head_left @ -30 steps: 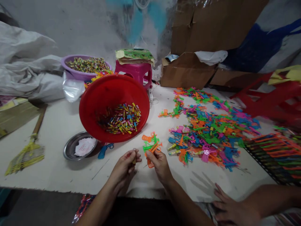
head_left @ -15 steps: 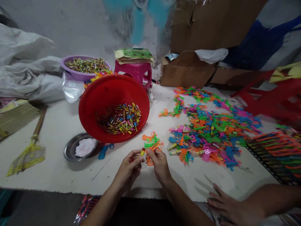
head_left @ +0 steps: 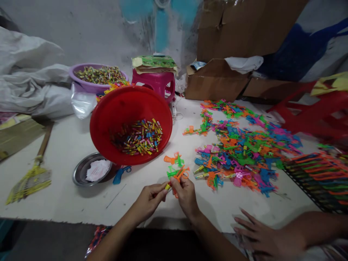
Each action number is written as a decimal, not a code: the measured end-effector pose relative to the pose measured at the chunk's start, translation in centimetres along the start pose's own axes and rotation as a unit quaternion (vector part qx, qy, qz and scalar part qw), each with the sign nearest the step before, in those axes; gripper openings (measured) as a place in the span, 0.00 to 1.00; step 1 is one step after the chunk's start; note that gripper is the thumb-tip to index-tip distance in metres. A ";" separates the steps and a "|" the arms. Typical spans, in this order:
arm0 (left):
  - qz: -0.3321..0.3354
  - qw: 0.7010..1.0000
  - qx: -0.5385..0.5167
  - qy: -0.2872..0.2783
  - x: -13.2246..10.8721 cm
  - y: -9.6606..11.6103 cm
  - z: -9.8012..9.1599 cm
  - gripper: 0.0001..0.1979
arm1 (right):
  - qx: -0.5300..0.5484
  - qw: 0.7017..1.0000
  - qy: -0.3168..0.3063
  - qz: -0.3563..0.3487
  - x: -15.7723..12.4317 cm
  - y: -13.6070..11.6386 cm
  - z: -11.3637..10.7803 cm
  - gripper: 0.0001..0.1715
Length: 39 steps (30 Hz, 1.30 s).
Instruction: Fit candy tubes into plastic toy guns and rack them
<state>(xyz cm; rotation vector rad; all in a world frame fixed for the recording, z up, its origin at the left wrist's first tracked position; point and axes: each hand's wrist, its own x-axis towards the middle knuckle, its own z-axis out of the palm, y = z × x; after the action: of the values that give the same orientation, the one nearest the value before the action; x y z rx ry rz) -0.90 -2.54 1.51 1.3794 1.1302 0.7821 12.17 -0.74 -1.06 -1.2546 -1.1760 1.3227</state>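
My left hand (head_left: 152, 197) pinches a small yellow tube (head_left: 168, 186) between thumb and fingers. An orange toy gun (head_left: 180, 174) is gripped in my right hand (head_left: 185, 194), its barrel end pointing up and away. The tube meets the side of the toy gun between my two hands; whether it sits inside is hidden by my fingers. Just beyond my fingertips lie a green toy gun (head_left: 172, 171) and an orange one (head_left: 170, 158) on the white table (head_left: 146, 177). A blue toy gun (head_left: 119, 174) rests farther left.
A tilted red basin (head_left: 130, 105) holds many small coloured tubes. Beside it stands a metal bowl (head_left: 78, 177) with paper slips. A heap of toy guns (head_left: 239, 148) covers the right side. Another person's hand (head_left: 266, 232) is at the lower right; a yellow fly swatter (head_left: 29, 183) lies left.
My left hand has moved right and slightly down, bringing the tube against the orange toy gun. The other person's hand at lower right has shifted a little left and up.
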 end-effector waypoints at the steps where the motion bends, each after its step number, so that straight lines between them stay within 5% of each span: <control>1: 0.002 1.000 0.004 -0.007 0.1 -0.1 0.2 0.14 | -0.009 1.000 -0.005 0.005 0.2 0.2 -0.4 0.19; 3: -0.027 0.999 -0.036 0.014 0.3 -0.6 0.4 0.11 | -0.052 0.998 0.017 0.012 1.3 0.4 -2.8 0.21; 5: -0.101 0.981 -0.141 0.092 0.6 -1.6 0.1 0.17 | -0.150 0.982 0.118 0.008 2.9 0.1 -7.0 0.24; 9: -0.203 0.878 -0.354 0.249 1.0 -3.9 -1.6 0.25 | -0.396 0.838 0.376 -0.021 5.8 -0.9 -15.1 0.27; 11: -0.197 0.854 -0.409 0.256 1.3 -4.4 -1.9 0.26 | -0.466 0.796 0.378 -0.080 6.8 -0.6 -15.3 0.26; 15: -0.200 0.850 -0.453 0.182 2.0 -4.0 -0.3 0.22 | -0.518 0.828 0.172 -0.131 8.4 1.8 -8.4 0.22; 17: -0.202 0.863 -0.443 0.134 2.1 -3.8 0.4 0.20 | -0.526 0.835 0.126 -0.102 9.0 2.9 -4.6 0.20; 19: -0.189 0.899 -0.367 0.145 1.9 -4.0 0.2 0.18 | -0.491 0.863 0.098 -0.069 9.0 3.4 -2.3 0.16; 23: -0.057 0.955 -0.065 0.284 1.3 -5.2 -1.2 0.20 | -0.253 0.967 -0.026 0.031 6.8 2.6 -1.3 0.11; 27: 0.037 0.975 0.059 0.212 1.4 -5.3 -0.6 0.11 | 0.014 0.973 -0.197 0.117 4.1 0.8 -1.5 0.19; 29: 0.027 0.980 0.045 0.191 1.7 -4.6 0.1 0.06 | 0.056 0.979 -0.170 0.095 3.7 0.0 -2.0 0.21; 32: -0.040 0.983 -0.059 0.169 2.2 -3.2 0.5 0.13 | 0.028 0.995 -0.092 0.019 3.6 -0.6 -2.4 0.20; 36: -0.120 0.972 -0.187 0.079 2.7 -1.6 0.9 0.17 | 0.047 0.992 -0.114 -0.001 3.4 -0.4 -1.6 0.17; 39: -0.147 0.951 -0.256 0.093 2.5 -1.0 0.8 0.21 | 0.076 0.997 0.007 -0.012 3.7 -0.5 -1.5 0.18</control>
<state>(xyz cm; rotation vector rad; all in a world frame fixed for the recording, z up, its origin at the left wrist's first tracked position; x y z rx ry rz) 0.49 -0.53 0.02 0.6974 1.1407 0.9180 13.54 3.04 -1.01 -1.1354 -1.0556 1.3572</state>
